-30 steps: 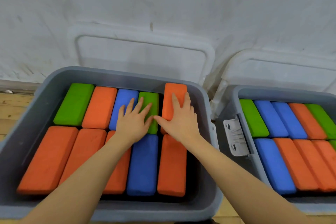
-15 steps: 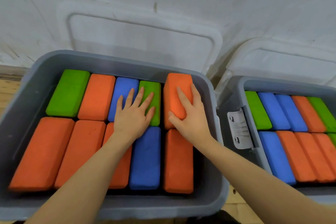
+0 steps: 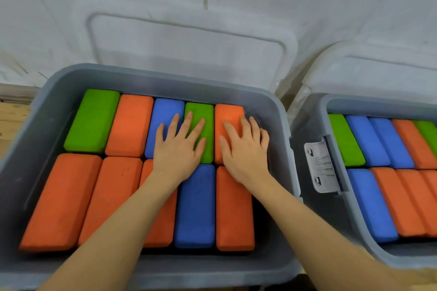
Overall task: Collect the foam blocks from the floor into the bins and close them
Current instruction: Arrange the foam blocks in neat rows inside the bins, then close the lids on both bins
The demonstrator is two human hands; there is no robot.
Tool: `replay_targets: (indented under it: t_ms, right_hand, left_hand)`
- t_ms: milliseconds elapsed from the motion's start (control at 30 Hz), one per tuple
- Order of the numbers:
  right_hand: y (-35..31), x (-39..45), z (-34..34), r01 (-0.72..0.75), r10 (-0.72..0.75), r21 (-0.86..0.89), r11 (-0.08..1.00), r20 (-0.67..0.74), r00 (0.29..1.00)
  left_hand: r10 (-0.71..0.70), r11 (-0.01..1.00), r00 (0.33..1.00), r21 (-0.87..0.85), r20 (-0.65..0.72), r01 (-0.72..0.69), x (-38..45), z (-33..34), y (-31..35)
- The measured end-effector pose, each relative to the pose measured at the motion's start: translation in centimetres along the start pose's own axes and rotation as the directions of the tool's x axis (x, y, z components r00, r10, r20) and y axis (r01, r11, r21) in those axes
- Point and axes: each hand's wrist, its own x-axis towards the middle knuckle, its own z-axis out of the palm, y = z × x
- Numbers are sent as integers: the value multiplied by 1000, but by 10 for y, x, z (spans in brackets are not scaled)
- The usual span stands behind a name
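Observation:
A grey bin (image 3: 165,80) in front of me holds two rows of orange, blue and green foam blocks. My left hand (image 3: 178,149) lies flat with spread fingers on the back-row blue block (image 3: 165,113) and green block (image 3: 201,116). My right hand (image 3: 244,149) presses flat on the back-right orange block (image 3: 228,113), which sits level with its neighbours. A second grey bin (image 3: 331,101) at the right is also packed with blocks.
Two white lids lean against the wall: one lid (image 3: 189,42) behind the left bin, another lid (image 3: 378,73) behind the right bin. A grey latch (image 3: 321,168) hangs on the right bin's left wall. Wooden floor (image 3: 11,120) shows at far left.
The back-right orange block, tilted up before, has been pushed down level into the row. My right hand slid to lie flat on it. My left hand stayed in place.

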Motion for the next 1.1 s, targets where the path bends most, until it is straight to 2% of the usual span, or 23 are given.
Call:
replay_targets:
  t_ms: [67, 200, 367, 467, 533, 600, 667, 800, 867, 967, 1100]
  right_hand:
    - [-2, 4, 4, -13, 13, 20, 1000, -20, 1000]
    - [2, 6, 18, 34, -34, -6, 999, 37, 999]
    - [3, 10, 13, 20, -20, 2, 1000, 120, 993]
    - [7, 11, 6, 50, -48, -4, 999, 241, 969]
    - [10, 15, -7, 67, -65, 0, 998, 254, 965]
    - [12, 25, -25, 60, -69, 59, 996, 161, 985]
    - [13, 41, -43, 106, -108, 101, 989, 15, 994]
    - [23, 86, -73, 145, -127, 83, 986, -189, 974]
    - [35, 111, -82, 113, -95, 68, 991, -223, 970]
    - [53, 145, -87, 97, -84, 39, 995, -246, 966]
    - [59, 165, -68, 89, -93, -27, 996, -196, 976]
  left_hand:
    - [5, 1000, 1000, 16, -15, -5, -1, 1, 1]
    - [2, 999, 999, 35, -42, -1, -1, 6, 3]
    - [-6, 999, 998, 33, 55, 4, -1, -1, 4]
    - [-21, 998, 996, -65, 90, 27, 4, -8, 3]
    - [-51, 981, 998, -185, 44, 58, 8, -19, 3]
    - [-70, 967, 995, -252, -74, 49, 18, -34, 5]
    - [-65, 971, 983, -237, -170, 23, 37, -52, 12]
    - [-6, 981, 967, -187, -254, -43, 85, -83, 28]
    - [-9, 990, 959, -139, -283, -31, 107, -90, 31]
    - [-23, 999, 968, -49, -248, 11, 133, -93, 30]
    - [-5, 999, 981, 42, -196, 14, 149, -88, 29]
